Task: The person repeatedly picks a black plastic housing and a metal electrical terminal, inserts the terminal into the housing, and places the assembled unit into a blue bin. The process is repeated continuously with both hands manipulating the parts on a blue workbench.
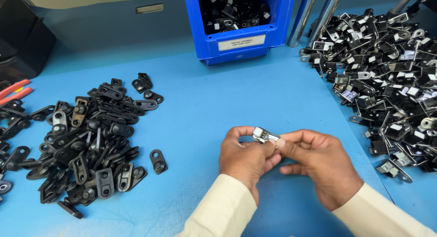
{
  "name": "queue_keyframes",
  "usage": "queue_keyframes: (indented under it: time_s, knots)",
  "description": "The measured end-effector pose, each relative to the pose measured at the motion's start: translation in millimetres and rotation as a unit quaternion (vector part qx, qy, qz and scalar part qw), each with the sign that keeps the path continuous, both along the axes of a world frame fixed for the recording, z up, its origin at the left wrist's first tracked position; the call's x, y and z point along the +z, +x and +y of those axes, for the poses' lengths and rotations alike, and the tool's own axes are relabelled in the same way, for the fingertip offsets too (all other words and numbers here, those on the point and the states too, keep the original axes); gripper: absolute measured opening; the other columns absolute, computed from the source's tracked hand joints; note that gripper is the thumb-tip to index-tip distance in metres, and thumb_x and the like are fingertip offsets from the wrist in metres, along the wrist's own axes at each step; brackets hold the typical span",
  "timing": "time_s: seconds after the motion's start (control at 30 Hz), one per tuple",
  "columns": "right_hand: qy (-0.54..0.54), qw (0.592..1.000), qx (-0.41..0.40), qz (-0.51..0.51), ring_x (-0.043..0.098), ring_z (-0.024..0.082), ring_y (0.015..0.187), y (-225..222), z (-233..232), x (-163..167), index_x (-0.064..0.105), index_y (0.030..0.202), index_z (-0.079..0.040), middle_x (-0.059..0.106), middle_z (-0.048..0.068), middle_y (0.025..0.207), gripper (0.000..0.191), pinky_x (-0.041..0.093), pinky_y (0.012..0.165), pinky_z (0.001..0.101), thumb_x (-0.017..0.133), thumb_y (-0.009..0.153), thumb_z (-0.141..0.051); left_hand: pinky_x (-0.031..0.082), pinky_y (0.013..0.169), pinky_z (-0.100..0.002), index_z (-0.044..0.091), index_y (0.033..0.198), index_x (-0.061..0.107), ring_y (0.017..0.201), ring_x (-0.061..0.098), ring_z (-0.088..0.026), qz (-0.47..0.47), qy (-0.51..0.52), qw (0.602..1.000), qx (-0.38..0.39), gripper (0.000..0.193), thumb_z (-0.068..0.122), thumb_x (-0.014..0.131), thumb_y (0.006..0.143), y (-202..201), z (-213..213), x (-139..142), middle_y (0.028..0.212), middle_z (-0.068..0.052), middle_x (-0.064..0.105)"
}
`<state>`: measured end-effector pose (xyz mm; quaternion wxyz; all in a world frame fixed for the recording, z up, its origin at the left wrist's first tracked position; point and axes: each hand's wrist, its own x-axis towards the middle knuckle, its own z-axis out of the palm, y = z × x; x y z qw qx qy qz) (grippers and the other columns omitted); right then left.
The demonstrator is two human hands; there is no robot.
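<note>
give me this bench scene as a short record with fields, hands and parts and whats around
surface: blue worktable
left hand: pinches the small silver metal part from its left side
right hand: fingers grip the same part from the right
part position: held above the table, between both hands
left of hands: pile of flat black tabs
right of hands: heap of black and silver clips
back: blue bin holding more dark parts
far left edge: red-handled tool
sleeves: cream

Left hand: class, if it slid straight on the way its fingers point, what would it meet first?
The left hand points right, so it would meet the right hand almost at once; both already pinch the small metal clip.
</note>
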<state>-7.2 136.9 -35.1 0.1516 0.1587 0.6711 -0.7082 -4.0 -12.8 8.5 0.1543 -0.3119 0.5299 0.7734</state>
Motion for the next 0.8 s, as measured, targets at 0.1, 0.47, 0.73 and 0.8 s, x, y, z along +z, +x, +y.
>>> queue_keyframes:
  time_s: [0.1, 0.47, 0.73, 0.8]
  knots:
    - [0.021, 0.999, 0.025, 0.006, 0.075, 0.019, 0.084, -7.9, 12.8, 2.3, 0.075, 0.096, 0.000, 0.078, 0.011, 0.092, 0.017, 0.057, 0.067, 0.0328, 0.067, 0.089, -0.013, 0.060, 0.080, -0.027, 0.012, 0.127, 0.057, 0.090, 0.069, -0.014, 0.005, -0.050, 0.995, -0.092, 0.047, 0.013, 0.078, 0.086, 0.4, -7.9, -1.3, 0.104, -0.007, 0.066]
    - [-0.100, 0.992, 0.021, -0.071, 0.072, 0.019, 0.082, -17.9, 29.9, -9.9, 0.071, 0.098, -0.002, 0.075, 0.011, 0.091, 0.021, 0.058, 0.071, 0.0322, 0.065, 0.091, -0.021, 0.063, 0.071, -0.027, 0.006, 0.117, 0.072, 0.077, 0.074, -0.014, 0.037, -0.072, 0.992, -0.093, 0.033, 0.018, 0.077, 0.087, 3.9, -5.3, 0.6, 0.090, -0.009, 0.075]
    - [0.023, 0.991, -0.109, 0.074, 0.071, 0.021, 0.076, -13.2, -2.4, -13.7, 0.070, 0.096, 0.004, 0.075, 0.013, 0.087, 0.016, 0.060, 0.072, 0.0326, 0.068, 0.094, -0.011, 0.060, 0.067, -0.028, 0.013, 0.115, 0.075, 0.073, 0.074, -0.011, 0.056, -0.209, 0.976, -0.033, 0.033, 0.019, 0.080, 0.083, 9.1, 9.5, 10.9, 0.082, -0.005, 0.079]
    - [0.056, 0.984, -0.138, 0.102, 0.073, 0.020, 0.076, -9.1, -11.2, -7.1, 0.071, 0.096, 0.004, 0.076, 0.012, 0.086, 0.018, 0.060, 0.071, 0.0324, 0.064, 0.096, -0.013, 0.059, 0.066, -0.030, 0.012, 0.113, 0.075, 0.073, 0.074, -0.013, 0.042, -0.192, 0.980, -0.023, 0.029, 0.020, 0.079, 0.085, 9.2, 10.1, 13.1, 0.084, -0.006, 0.079]
